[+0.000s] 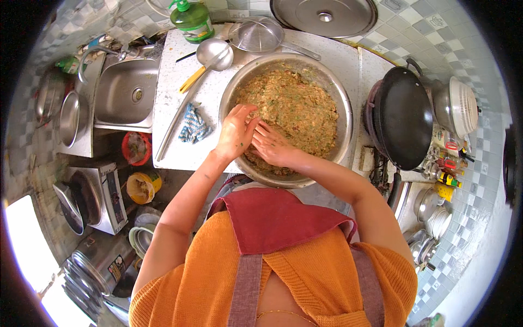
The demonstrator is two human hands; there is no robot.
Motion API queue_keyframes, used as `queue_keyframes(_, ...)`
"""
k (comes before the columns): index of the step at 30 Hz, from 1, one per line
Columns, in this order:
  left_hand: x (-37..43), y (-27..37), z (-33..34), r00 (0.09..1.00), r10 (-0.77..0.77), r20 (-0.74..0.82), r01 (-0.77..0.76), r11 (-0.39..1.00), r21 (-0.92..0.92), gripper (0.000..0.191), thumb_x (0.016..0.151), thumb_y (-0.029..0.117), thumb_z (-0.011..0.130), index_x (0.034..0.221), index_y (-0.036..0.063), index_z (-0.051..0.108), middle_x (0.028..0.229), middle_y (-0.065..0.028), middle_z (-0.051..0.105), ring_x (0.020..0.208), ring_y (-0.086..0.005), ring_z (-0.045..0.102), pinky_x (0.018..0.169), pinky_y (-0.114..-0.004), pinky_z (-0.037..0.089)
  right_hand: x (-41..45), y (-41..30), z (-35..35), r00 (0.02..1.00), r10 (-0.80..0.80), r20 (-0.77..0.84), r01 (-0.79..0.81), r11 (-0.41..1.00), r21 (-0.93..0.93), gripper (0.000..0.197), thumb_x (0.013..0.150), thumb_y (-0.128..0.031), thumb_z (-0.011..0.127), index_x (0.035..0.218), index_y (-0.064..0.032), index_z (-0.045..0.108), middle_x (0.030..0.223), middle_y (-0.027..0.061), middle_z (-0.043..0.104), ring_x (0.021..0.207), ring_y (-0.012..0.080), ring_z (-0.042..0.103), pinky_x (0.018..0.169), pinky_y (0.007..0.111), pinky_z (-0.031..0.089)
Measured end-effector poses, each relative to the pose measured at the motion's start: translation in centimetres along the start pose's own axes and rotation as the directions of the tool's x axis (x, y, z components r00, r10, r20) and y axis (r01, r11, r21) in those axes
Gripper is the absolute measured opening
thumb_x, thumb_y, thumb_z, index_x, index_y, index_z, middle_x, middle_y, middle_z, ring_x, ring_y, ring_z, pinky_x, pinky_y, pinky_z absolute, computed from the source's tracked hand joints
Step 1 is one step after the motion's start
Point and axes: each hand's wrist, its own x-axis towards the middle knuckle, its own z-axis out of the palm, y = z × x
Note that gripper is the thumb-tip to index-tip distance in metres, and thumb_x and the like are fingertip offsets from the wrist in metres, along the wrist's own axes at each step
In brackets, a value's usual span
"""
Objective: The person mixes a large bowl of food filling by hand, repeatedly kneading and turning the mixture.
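A wide stainless-steel basin (348, 122) stands on the white counter, right before me. It holds a thick brownish minced mixture (294, 106) flecked with green and red bits. My left hand (237, 128) is over the basin's left rim, thumb and fingers apart, with a green fleck stuck to its back. Palm down, my right hand (273, 144) is at the near left part of the mixture, its spread fingers pointing to the left hand. The fingertips of both hands meet or nearly meet. Both palms are hidden, and I see no object held.
Left of the basin lie a yellow-handled ladle (215, 54) and a crumpled blue-white cloth (194, 124). Behind are a wire strainer (256, 34), a green pump bottle (192, 22) and a large lid (325, 16). A sink (126, 94) is at left, a black wok (404, 118) at right.
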Motion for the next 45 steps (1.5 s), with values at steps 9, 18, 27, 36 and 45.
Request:
queue_keyframes(9, 5.8, -5.0, 7.1, 0.958, -0.115, 0.262, -0.073, 0.788, 0.611, 0.113, 0.083, 0.071, 0.055, 0.154, -0.0025, 0.005, 0.161, -0.0230, -0.004, 0.149, -0.0375, -0.003, 0.118, -0.055, 0.008, -7.1, 9.3, -3.5, 0.763, 0.615, -0.199, -0.633, 0.773, -0.041, 0.065, 0.099, -0.039, 0.049, 0.148, 0.0004, 0.032, 0.155, 0.0202, 0.027, 0.146, 0.0331, 0.019, 0.120, 0.049, 0.013)
queue_keyframes(18, 6.3, -4.3, 3.7, 0.959, 0.146, 0.244, -0.251, 0.835, 0.490, 0.080, 0.090, 0.040, 0.065, 0.148, 0.0004, 0.027, 0.148, -0.0238, 0.039, 0.130, -0.0411, 0.046, 0.105, -0.043, 0.042, -8.5, 11.4, -4.7, 0.551, 0.800, -0.238, -0.699, 0.598, 0.392, 0.049, 0.101, -0.024, 0.047, 0.142, 0.0014, 0.037, 0.146, 0.0225, 0.039, 0.137, 0.0383, 0.035, 0.114, 0.049, 0.029)
queue_keyframes(27, 5.4, -4.5, 8.6, 0.944, -0.167, 0.285, -0.096, 0.689, 0.719, 0.079, 0.098, 0.056, 0.041, 0.157, 0.0161, 0.007, 0.162, -0.0186, -0.005, 0.148, -0.0432, -0.003, 0.113, -0.067, 0.007, -2.9, 5.5, -1.8, 0.705, 0.682, -0.196, -0.684, 0.726, 0.067, 0.065, 0.100, -0.033, 0.046, 0.151, -0.0013, 0.022, 0.157, 0.0226, 0.019, 0.147, 0.0370, 0.014, 0.120, 0.050, 0.009)
queue_keyframes(36, 1.4, -2.8, 7.8, 0.811, -0.188, 0.554, -0.296, 0.685, 0.666, 0.101, 0.085, 0.072, 0.049, 0.157, 0.0126, 0.010, 0.162, -0.0203, -0.003, 0.149, -0.0398, -0.003, 0.113, -0.068, 0.004, -5.8, 1.7, -1.7, 0.836, 0.537, -0.115, -0.540, 0.842, 0.005, 0.071, 0.098, -0.037, 0.049, 0.152, -0.0012, 0.022, 0.159, 0.0209, 0.018, 0.148, 0.0388, 0.011, 0.120, 0.051, 0.008)
queue_keyframes(45, -1.3, 1.3, 7.7, 0.709, -0.360, 0.607, -0.363, 0.551, 0.752, 0.121, 0.071, 0.072, 0.067, 0.156, 0.0078, 0.009, 0.162, -0.0189, -0.004, 0.150, -0.0372, 0.001, 0.113, -0.069, 0.009, -8.3, -0.3, -1.4, 0.866, 0.499, 0.031, -0.500, 0.864, 0.057, 0.091, 0.088, -0.050, 0.062, 0.154, -0.0030, 0.019, 0.161, 0.0202, 0.009, 0.149, 0.0390, 0.002, 0.120, 0.054, 0.005)
